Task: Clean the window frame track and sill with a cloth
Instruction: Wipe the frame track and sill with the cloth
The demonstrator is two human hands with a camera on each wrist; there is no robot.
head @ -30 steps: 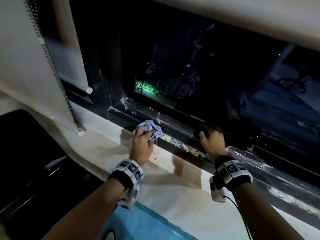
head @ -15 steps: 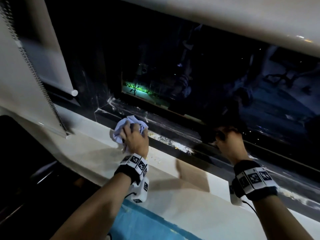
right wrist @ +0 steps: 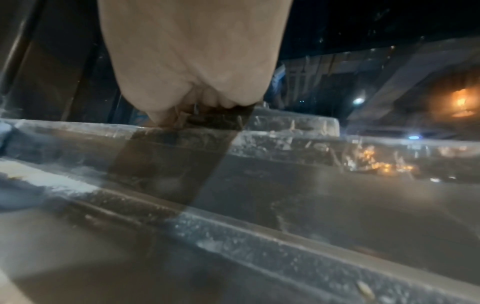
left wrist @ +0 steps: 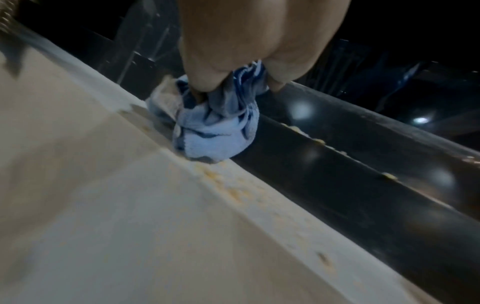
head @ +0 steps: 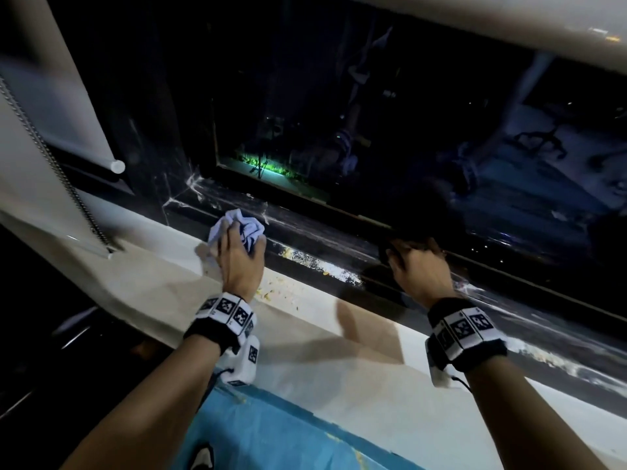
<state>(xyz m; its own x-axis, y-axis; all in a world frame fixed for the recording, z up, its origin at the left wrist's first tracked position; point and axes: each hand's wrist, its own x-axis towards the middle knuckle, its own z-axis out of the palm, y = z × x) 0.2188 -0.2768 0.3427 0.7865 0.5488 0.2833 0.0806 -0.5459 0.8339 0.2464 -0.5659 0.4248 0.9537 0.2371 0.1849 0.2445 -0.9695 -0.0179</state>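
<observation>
My left hand (head: 237,256) grips a bunched light blue cloth (head: 244,228) and presses it where the pale sill (head: 305,334) meets the dark window track (head: 322,252). In the left wrist view the fingers (left wrist: 205,67) curl round the cloth (left wrist: 215,131), which touches the sill edge (left wrist: 130,226) beside the track (left wrist: 337,185). My right hand (head: 417,266) is further right, its fingers (right wrist: 207,98) curled over a raised rail of the frame (right wrist: 285,127). Whitish dust and yellow crumbs (head: 319,264) lie in the track between my hands.
Yellow crumbs (left wrist: 228,191) dot the sill near the cloth. A blind's bead chain (head: 57,164) and bottom bar (head: 117,166) hang at the left. Dark glass (head: 373,130) rises behind the track. A blue surface (head: 271,435) lies below the sill.
My left hand has slid the cloth to the left along the track, away from the dust patch. My right hand has shifted a little to the right on the frame.
</observation>
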